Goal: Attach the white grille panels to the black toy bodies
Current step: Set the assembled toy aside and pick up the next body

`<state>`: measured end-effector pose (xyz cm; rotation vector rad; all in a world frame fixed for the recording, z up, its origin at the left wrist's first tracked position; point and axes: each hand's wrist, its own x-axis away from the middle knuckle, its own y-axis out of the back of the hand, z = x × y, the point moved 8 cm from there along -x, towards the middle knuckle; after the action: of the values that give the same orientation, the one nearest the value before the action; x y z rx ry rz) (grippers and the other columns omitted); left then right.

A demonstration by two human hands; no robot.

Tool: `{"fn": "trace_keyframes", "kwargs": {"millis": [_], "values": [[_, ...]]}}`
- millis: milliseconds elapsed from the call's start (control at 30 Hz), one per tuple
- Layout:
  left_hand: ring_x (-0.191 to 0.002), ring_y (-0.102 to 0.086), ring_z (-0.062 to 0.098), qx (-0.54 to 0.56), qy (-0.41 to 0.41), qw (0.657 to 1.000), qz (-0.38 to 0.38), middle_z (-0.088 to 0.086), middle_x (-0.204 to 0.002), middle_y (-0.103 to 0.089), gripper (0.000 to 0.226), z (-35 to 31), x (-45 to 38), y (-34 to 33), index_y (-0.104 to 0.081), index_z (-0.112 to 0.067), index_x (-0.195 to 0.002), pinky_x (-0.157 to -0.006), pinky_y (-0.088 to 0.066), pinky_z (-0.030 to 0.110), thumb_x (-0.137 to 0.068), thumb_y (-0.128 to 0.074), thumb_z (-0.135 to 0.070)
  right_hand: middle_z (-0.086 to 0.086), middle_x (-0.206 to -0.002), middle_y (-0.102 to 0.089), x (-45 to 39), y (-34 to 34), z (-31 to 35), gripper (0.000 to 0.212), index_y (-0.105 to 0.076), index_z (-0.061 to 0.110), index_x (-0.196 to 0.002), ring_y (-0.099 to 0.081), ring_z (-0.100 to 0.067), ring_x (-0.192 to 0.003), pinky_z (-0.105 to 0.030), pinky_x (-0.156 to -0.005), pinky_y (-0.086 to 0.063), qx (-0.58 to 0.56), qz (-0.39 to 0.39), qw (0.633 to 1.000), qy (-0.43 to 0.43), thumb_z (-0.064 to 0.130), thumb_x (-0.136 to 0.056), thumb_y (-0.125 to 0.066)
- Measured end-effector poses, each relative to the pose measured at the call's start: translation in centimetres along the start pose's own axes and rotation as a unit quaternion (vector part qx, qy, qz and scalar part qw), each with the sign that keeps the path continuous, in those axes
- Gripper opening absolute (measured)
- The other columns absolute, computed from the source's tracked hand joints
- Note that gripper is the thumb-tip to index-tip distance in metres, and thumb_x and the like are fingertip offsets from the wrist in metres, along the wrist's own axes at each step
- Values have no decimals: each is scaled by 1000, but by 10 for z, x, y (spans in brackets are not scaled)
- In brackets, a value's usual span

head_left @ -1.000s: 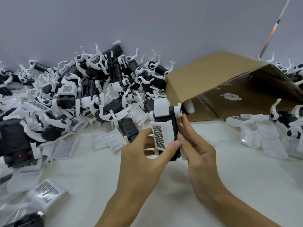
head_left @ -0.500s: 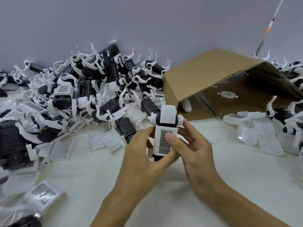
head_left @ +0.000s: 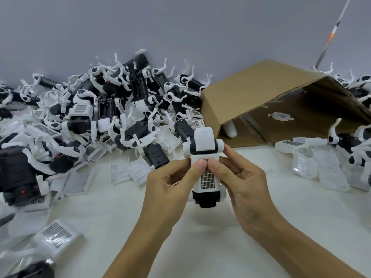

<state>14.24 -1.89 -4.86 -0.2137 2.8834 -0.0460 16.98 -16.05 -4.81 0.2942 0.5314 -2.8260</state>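
**Both thumbs on the grille, toy held up over the counter**

So both sets of fingers are wrapped around the same toy body (head_left: 206,171). Left hand (head_left: 172,189) grips it from the left side, right hand (head_left: 247,185) from the right, and both thumbs press side by side on the top of the white grille panel (head_left: 208,179) sitting on the front of the body. The toy is upright, white cap end pointing away, black end poking out at the bottom, held above the white counter (head_left: 220,247) and not touching it.

Further out: a big heap of toy bodies (head_left: 112,109) with white legs sticking up everywhere fills the left back of the counter. Loose grille panels lie around it, one near the bottom left (head_left: 57,235). To the right there's a tipped cardboard box (head_left: 261,87), open toward the camera, with more white parts (head_left: 305,157) just beside it.
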Motion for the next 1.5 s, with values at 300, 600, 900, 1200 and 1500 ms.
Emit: {"fn": "trace_keyframes", "kwargs": {"millis": [300,600,900,1200,1500], "values": [[-108,-71,25,17,4,999,27,2,-108,-77,32,-4,1,-5,-79,-25,-109,-99,-53,53,-82,-74,-40,0,-115,-76,0,-2,9,52,-65,55,-121,-71,-14,-110,-16,-78,-57,56,37,998,16,30,-79,-80],[-52,-64,18,-104,-62,987,-109,-1,-63,-68,18,-8,-1,20,-73,-20,-73,-49,-56,41,-84,-79,-7,-5,-97,-78,-10,24,-6,57,-60,17,-118,-75,-16,-89,-19,-66,-57,178,-2,975,-135,26,-66,-83],[-77,-58,15,-276,-135,923,-231,-10,-82,-58,23,-24,-3,62,-69,-17,-91,-62,-49,27,-80,-69,3,3,-88,-76,-2,10,-22,45,-75,30,-100,-70,-10,-86,-25,-69,-58,326,8,898,-295,33,-55,-77],[-107,-59,42,-458,-66,872,-160,21,-123,-53,49,4,-12,57,-72,-5,-111,-74,-56,49,-66,-85,9,14,-84,-66,19,-16,20,47,-65,38,-91,-60,-3,-83,-23,-67,-45,674,144,709,-150,74,-62,-66],[-69,-62,29,-356,-287,841,-288,9,-83,-69,18,-34,4,58,-78,-6,-89,-60,-51,34,-83,-77,-23,6,-82,-67,30,-8,149,42,-75,21,-103,-60,-20,-73,-36,-65,-51,693,-41,661,283,42,-67,-73]]}}
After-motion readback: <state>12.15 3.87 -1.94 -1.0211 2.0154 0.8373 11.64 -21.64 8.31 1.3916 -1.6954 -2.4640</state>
